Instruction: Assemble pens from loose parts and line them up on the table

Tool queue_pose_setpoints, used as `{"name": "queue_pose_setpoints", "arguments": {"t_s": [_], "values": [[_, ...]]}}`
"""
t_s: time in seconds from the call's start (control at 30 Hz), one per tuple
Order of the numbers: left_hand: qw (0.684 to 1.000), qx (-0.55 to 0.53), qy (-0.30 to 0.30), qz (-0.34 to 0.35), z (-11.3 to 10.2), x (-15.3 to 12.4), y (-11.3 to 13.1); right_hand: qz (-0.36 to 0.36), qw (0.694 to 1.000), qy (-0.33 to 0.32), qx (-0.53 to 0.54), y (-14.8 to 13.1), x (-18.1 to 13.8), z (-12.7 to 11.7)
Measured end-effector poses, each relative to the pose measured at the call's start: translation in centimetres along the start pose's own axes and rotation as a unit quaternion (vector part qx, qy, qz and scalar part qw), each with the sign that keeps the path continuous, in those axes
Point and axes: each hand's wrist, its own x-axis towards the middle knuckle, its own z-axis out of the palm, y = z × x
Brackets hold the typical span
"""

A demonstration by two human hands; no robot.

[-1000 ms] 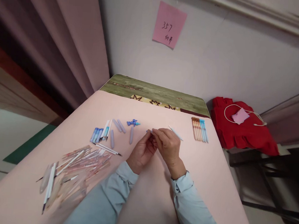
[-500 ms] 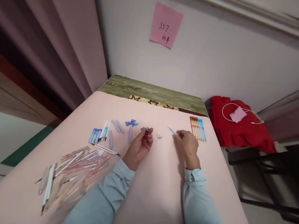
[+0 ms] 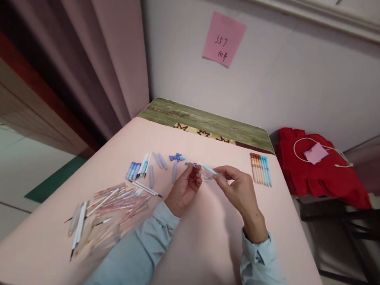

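My left hand (image 3: 184,190) pinches a small blue pen part (image 3: 194,165) between thumb and forefinger, the other fingers curled. My right hand (image 3: 237,187) is closed on a slim pale blue pen piece (image 3: 208,168), its whitish end pointing at the blue part; whether the two touch I cannot tell. Small clear pieces (image 3: 205,177) lie on the table just beneath. Left of my left hand are a heap of little blue pen tops (image 3: 176,157) and several lavender barrels (image 3: 151,176). Blue printed barrels (image 3: 133,170) lie farther left, near white refills (image 3: 145,188).
Brown and blue finished-looking pens (image 3: 261,170) lie in a row at the right of the pink table (image 3: 201,256). A pile of clear and pinkish parts (image 3: 116,211) spreads at the left. Beyond the right edge, a red cloth (image 3: 324,178) covers a stool.
My right hand has brought the pale blue pen piece leftward, close to the blue part in my left hand. The left hand keeps its pinch. The whole view has shifted slightly.
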Motion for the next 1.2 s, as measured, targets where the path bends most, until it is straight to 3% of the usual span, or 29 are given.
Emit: {"name": "queue_pose_setpoints", "arguments": {"t_s": [0.17, 0.3, 0.67, 1.2], "values": [[1.000, 0.025, -0.007, 0.016, 0.0, -0.2, 0.0, -0.027, 0.993, 0.013, -0.114, -0.5, -0.3, 0.5], [0.996, 0.075, -0.002, 0.038, 0.4, -0.7, -0.1, -0.044, 0.988, 0.022, -0.147, -0.1, -0.3, 0.6], [0.983, 0.154, -0.008, 0.103, 1.0, -1.1, -0.4, -0.059, 0.989, 0.075, -0.114, -0.7, -0.3, 1.9], [0.989, 0.129, -0.003, 0.071, 0.7, -1.0, -0.3, -0.053, 0.990, 0.101, -0.080, -1.0, -0.4, 2.7]]}}
